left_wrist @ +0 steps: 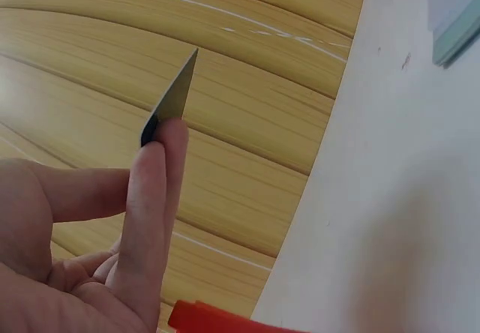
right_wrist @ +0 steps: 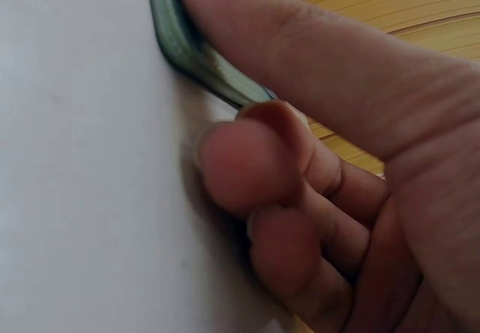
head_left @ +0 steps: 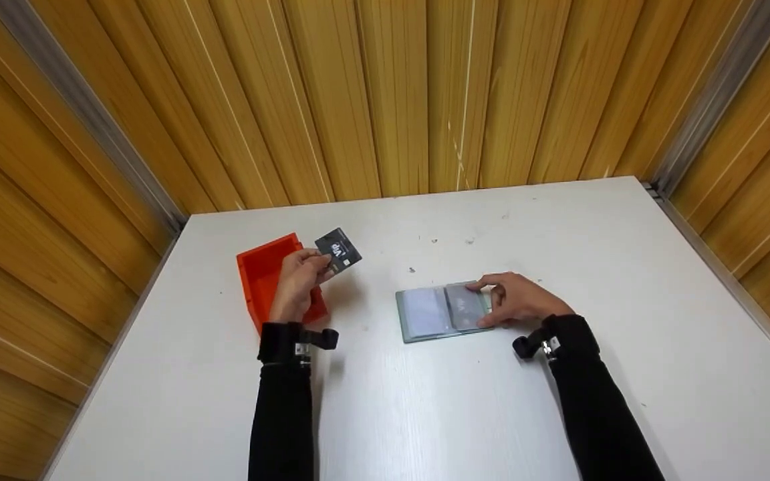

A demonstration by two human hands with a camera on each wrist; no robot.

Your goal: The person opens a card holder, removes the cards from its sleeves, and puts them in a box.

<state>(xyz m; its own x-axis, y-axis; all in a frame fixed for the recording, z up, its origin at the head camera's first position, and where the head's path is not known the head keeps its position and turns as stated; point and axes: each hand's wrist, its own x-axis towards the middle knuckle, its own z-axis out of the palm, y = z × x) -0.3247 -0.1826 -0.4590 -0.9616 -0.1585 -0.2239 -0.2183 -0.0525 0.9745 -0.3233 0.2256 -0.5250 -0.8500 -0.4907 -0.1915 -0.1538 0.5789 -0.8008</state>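
My left hand point(head_left: 298, 277) pinches a black card point(head_left: 338, 251) printed with "Vip" between thumb and fingers, raised over the right side of a red bin point(head_left: 246, 277). In the left wrist view the card point(left_wrist: 171, 102) shows nearly edge-on above the fingertips. A green-edged card holder point(head_left: 425, 312) with clear sleeves lies open flat on the table, a grey card point(head_left: 466, 308) showing in its right-hand sleeve. My right hand point(head_left: 522, 299) holds the holder's right edge, its thumb and index finger spread along the sleeve. In the right wrist view the other fingers curl beside the green cover point(right_wrist: 180, 44).
The white table point(head_left: 385, 407) carries the bin on the left and the holder near the middle. Behind it stands a wood-patterned wall point(head_left: 392, 100), with similar panels on both sides. Small dark marks dot the tabletop behind the holder.
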